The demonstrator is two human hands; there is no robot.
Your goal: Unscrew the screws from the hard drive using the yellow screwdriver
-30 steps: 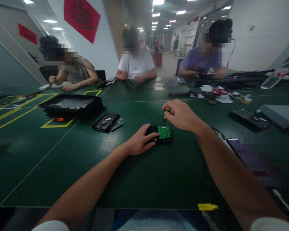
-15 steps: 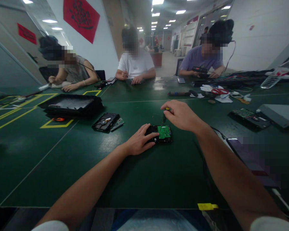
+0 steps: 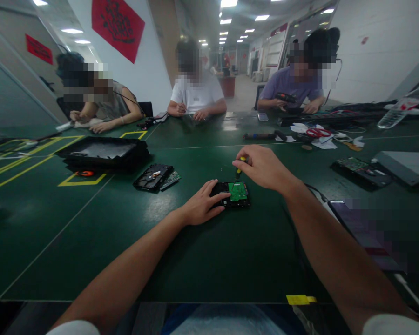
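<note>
A black hard drive (image 3: 245, 203) with a green circuit board (image 3: 238, 191) facing up lies flat on the dark green table. My left hand (image 3: 208, 203) spans its left end, the thumb along the near edge and fingers across the top and far side, gripping it against the table. Above the far edge of the board, my right hand (image 3: 260, 165) is closed around a screwdriver (image 3: 238, 173) with a dark and yellow handle. The screwdriver leans a little, its shaft pointing down at the board; where exactly its tip touches I cannot tell.
Left of the drive lie another opened drive (image 3: 153, 177) and a loose circuit board (image 3: 171, 180). Beyond sits a black tray (image 3: 104, 151). On the right are another drive (image 3: 363, 172), a grey box (image 3: 408, 165) and a phone (image 3: 363, 232). Several people sit across the table.
My right hand has shifted slightly and turned the screwdriver, which leans more and shows more of its yellow end. My left hand and the drive have stayed in place.
</note>
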